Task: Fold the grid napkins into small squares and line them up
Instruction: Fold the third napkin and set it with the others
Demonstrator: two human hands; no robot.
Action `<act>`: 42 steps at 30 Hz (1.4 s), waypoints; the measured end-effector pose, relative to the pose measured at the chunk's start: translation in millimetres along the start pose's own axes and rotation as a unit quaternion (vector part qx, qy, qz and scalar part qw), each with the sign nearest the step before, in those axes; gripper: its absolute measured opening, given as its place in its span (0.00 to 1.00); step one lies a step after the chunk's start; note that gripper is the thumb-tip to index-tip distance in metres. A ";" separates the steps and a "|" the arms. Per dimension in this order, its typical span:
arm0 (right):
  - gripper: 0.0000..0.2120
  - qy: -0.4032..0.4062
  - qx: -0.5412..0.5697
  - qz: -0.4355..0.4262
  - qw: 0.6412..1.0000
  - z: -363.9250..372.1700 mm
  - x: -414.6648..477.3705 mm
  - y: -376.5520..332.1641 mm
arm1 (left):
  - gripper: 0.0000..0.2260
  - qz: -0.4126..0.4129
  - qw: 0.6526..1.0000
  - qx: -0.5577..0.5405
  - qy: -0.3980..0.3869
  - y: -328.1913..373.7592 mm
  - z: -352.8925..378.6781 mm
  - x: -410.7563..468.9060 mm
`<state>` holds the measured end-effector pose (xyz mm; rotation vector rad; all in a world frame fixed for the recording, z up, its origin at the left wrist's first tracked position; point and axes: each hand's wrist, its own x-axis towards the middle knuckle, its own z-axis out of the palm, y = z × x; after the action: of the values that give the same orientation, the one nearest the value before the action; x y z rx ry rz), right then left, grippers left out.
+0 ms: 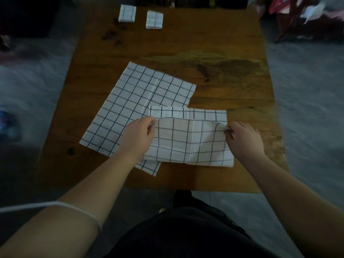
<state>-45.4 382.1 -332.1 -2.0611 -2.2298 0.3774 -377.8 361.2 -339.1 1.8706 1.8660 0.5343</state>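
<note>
A white napkin with a dark grid [189, 140] lies near the table's front edge, its near half lifted and folded over toward the far edge. My left hand [138, 135] pinches its left corner and my right hand [242, 138] pinches its right corner. Under it, to the left, a second grid napkin [137, 101] lies flat and unfolded, turned at an angle. Two napkins folded into small squares sit side by side at the far edge, one on the left [127, 13] and one on the right [154, 19].
The wooden table [223, 75] has dark knots and stains in its middle. Grey floor lies on both sides. Dark objects line the far edge, colourful clutter [301, 13] is at the back right, and a blue object [7, 125] sits on the floor at left.
</note>
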 end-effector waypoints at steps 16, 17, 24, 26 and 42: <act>0.14 -0.147 0.011 0.094 0.985 35.8 121.3 9.0 | 0.28 -0.117 0.990 0.012 -0.077 -10.6 44.0 100.5; 0.17 -0.135 0.018 0.104 0.985 34.7 119.7 7.2 | 0.28 -0.111 0.991 0.023 -0.077 -10.7 42.8 98.8; 0.19 -0.066 0.069 0.100 0.990 33.8 49.2 -30.5 | 0.22 -0.009 0.995 0.010 -0.099 -4.5 30.6 44.1; 0.17 -0.062 0.097 0.098 0.989 39.6 15.0 -46.3 | 0.20 0.041 0.990 0.006 -0.136 -0.2 32.3 19.5; 0.27 -0.096 0.029 -0.022 0.995 106.8 -91.5 -52.1 | 0.29 0.104 0.944 0.157 -0.272 -0.8 92.1 -59.2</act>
<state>-111.7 274.9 -413.3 -2.0218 -2.3333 0.6545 -327.6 298.5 -413.6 2.1509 1.4495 -0.2284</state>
